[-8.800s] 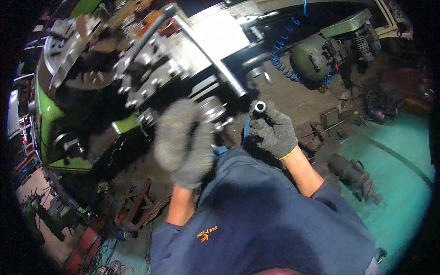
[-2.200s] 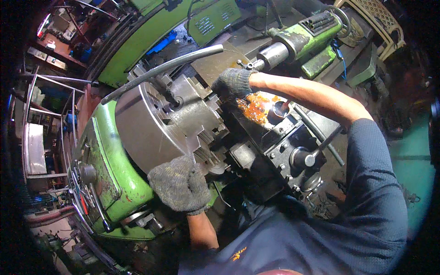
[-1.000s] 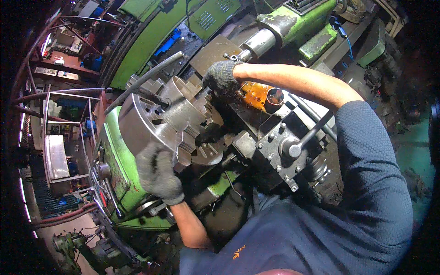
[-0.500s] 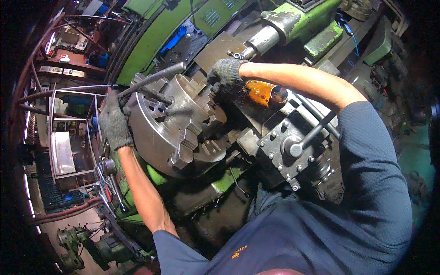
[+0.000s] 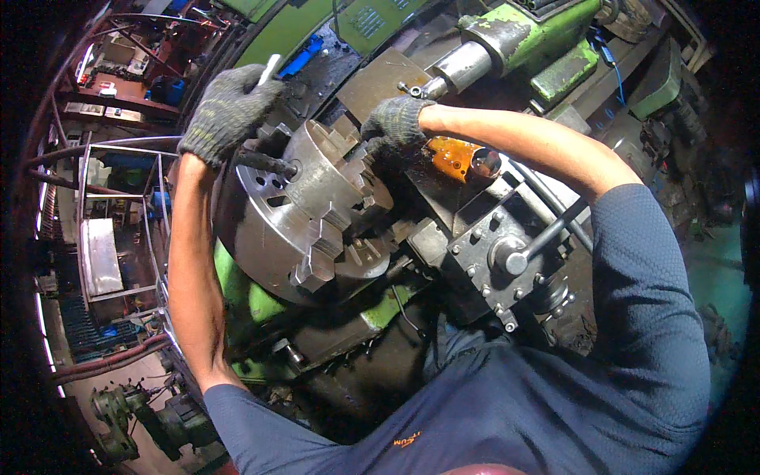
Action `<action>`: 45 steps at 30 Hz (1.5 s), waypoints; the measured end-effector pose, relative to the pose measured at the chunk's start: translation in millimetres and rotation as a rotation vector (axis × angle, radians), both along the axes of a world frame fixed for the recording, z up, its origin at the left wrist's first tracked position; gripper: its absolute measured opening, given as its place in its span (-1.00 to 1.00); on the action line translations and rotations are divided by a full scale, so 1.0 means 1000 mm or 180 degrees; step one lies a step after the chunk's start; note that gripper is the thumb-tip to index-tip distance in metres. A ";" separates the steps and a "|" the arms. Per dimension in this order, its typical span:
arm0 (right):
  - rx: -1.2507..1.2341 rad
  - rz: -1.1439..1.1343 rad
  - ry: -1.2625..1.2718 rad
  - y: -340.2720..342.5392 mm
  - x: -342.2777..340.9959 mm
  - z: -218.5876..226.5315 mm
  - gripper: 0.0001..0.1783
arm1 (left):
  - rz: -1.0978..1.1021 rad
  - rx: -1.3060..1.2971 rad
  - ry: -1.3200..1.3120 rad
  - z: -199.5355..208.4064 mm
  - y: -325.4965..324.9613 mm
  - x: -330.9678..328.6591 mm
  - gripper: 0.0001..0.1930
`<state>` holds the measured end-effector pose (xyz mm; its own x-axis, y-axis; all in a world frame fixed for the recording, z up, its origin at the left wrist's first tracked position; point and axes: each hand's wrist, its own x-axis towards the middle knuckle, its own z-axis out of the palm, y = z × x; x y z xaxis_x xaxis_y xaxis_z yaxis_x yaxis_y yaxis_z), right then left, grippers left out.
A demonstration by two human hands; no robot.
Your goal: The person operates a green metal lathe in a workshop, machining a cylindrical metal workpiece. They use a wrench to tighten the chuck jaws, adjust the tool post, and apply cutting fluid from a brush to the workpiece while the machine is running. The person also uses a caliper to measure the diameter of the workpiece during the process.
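Observation:
A large steel lathe chuck [image 5: 257,245] with stepped jaws sits in front of me. A T-handled chuck key [image 5: 265,163] stands with its shaft in a socket on the chuck's side. My gloved left hand [image 5: 226,112] is closed round the key's crossbar; one bar end pokes out past the thumb. At the chuck's front, beside the jaws, my gloved right hand [image 5: 393,129] has its fingers curled. What those fingers grip is hidden by the glove and the jaws.
A tailstock [image 5: 514,36] with a steel quill stands at the far right. Nearer lie an orange part [image 5: 452,159] and a tool post [image 5: 492,265] with a lever. A metal frame rack [image 5: 123,222] stands at the left, beyond the green machine body [image 5: 245,293].
My left hand has swung up and away with the chuck key's crossbar, turning the key. My right hand has stayed nearly in place by the jaws.

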<state>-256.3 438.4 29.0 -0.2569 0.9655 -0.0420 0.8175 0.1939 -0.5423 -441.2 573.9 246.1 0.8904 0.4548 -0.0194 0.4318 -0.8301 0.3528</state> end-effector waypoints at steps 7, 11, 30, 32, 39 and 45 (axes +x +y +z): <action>0.0130 0.0024 -0.0063 0.002 -0.002 0.000 -0.60 | -0.0053 0.1671 0.0337 -0.008 -0.024 0.022 -0.65; -0.0046 -0.0103 -0.0120 0.001 0.001 0.000 -0.56 | 0.0538 0.2139 0.0038 -0.032 -0.048 0.031 -0.65; 0.0079 0.0042 -0.0310 0.000 0.013 0.001 -0.54 | -0.0581 0.2529 -0.1108 0.003 -0.107 -0.117 -0.88; 0.0046 0.0112 -0.0670 -0.005 0.004 0.018 -0.53 | -0.0347 0.2870 -0.1129 -0.007 -0.077 -0.066 -0.84; 0.0749 -0.0467 -0.0182 -0.100 0.024 0.112 -0.54 | 0.0945 0.2200 0.0207 -0.030 -0.042 0.052 -0.71; 0.1432 -0.2478 0.0310 -0.289 0.056 0.120 -0.68 | 0.1758 0.2027 0.0421 -0.038 0.010 0.054 -0.62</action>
<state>-200.4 149.9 148.9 0.4932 0.7876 0.3693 0.7606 -0.1844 -0.6225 -387.6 584.4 208.4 0.5459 0.7826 0.2992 0.8378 -0.5112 -0.1916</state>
